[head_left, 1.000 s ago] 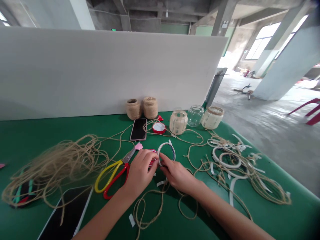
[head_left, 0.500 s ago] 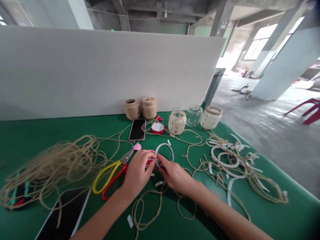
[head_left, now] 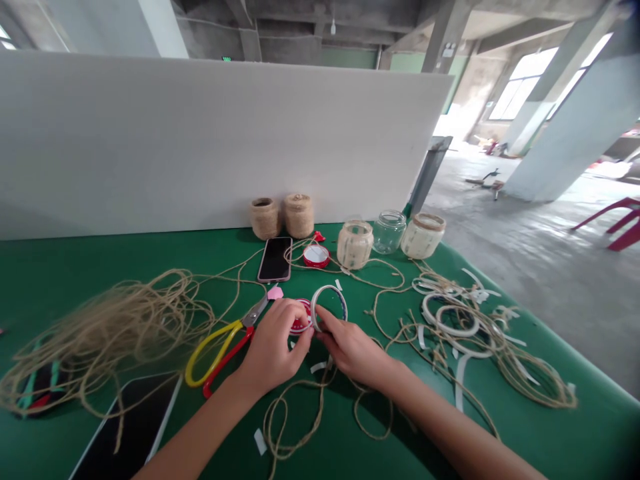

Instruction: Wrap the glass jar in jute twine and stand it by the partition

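Observation:
In front of me my right hand [head_left: 350,345] pinches a narrow roll of white tape [head_left: 344,303] by its lower left edge, the ring standing upright. My left hand [head_left: 275,340] is curled, its thumb and index fingertips at the same edge of the roll; whether a tape end lies between them is too small to see. A red-and-white round lid [head_left: 299,327] lies behind the left fingers, partly hidden. Scissors [head_left: 225,350] with one yellow and one red handle lie left of that hand, a pink piece [head_left: 275,293] at their tip. Loose twine [head_left: 287,447] loops below the hands.
Two twine-wrapped jars [head_left: 265,220] stand by the white panel [head_left: 215,147]. Three glass jars, including a bare jar [head_left: 389,233], stand at the back right. A phone [head_left: 275,260], another red-rimmed lid [head_left: 316,256], a dark tablet [head_left: 130,427] and heaps of twine [head_left: 130,327] lie around.
My left thumb and index finger have parted slightly, showing more of the lid behind them. My right hand keeps the tape roll in nearly the same place.

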`<state>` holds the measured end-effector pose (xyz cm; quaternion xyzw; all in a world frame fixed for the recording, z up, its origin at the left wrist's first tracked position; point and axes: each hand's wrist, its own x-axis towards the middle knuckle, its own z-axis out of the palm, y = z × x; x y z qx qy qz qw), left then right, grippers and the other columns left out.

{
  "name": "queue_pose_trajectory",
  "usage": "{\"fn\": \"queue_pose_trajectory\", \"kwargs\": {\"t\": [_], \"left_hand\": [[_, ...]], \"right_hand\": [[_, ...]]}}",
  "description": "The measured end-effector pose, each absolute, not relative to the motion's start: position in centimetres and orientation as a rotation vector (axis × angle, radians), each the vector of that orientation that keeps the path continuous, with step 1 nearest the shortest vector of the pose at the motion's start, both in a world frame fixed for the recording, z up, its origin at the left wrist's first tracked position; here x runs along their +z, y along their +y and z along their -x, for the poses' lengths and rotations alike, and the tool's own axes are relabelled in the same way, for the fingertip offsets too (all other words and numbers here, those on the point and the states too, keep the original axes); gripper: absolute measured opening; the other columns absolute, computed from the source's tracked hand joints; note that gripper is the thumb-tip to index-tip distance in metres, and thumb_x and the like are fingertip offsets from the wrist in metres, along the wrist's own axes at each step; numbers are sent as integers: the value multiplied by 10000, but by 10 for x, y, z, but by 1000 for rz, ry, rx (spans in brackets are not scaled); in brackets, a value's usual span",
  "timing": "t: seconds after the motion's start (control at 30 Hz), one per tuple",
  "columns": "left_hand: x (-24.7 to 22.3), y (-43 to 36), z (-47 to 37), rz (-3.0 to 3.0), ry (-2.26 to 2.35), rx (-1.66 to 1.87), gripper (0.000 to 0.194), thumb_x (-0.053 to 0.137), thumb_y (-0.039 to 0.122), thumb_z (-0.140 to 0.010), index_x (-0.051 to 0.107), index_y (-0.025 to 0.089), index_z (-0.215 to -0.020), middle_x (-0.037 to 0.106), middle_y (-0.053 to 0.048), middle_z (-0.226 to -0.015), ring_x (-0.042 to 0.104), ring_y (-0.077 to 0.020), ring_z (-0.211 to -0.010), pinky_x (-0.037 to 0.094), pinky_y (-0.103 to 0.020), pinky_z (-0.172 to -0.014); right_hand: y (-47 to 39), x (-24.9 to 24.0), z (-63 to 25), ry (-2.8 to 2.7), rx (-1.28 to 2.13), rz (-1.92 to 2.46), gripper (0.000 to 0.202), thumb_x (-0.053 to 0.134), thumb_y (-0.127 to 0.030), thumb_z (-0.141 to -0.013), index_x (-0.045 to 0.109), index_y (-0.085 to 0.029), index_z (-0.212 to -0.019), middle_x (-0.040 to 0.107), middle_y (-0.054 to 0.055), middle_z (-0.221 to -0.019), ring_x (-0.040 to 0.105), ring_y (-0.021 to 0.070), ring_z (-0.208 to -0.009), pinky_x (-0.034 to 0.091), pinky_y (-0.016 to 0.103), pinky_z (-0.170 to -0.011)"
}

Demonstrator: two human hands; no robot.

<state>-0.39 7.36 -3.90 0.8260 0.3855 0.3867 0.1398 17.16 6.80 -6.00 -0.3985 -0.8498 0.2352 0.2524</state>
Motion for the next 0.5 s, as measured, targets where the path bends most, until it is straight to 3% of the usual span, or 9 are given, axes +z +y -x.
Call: {"fn": "queue_pose_trajectory", "kwargs": {"t": [0.27, 0.37, 0.5], "left_hand": [[-39, 72, 5, -2250, 1063, 1313, 151, 482, 125, -798, 430, 215, -907, 581, -48, -920, 559, -179, -918, 456, -356, -826], [-38, 78, 7, -2332, 1168, 1160, 228, 492, 169, -808, 466, 211, -1030, 582, -67, -1005, 538, -202, -991, 432, -381, -878], [-38, 83, 9, -2499, 1115, 1030, 107, 480, 178, -826, 528, 209, -916, 596, -42, -939, 541, -186, -935, 415, -373, -893]], "right_hand": [[70, -59, -176, -2305, 591, 1070, 468, 310, -214, -925, 189, -115, -1365, 617, 141, -1028, 602, 206, -887, 466, 311, -750], [70, -59, -175, -2327, 587, 1074, 460, 309, -217, -925, 204, -120, -1362, 616, 136, -1020, 601, 209, -885, 467, 311, -745], [72, -59, -177, -2343, 547, 1081, 460, 314, -207, -919, 212, -116, -1358, 617, 128, -987, 594, 211, -859, 469, 314, -726]]}}
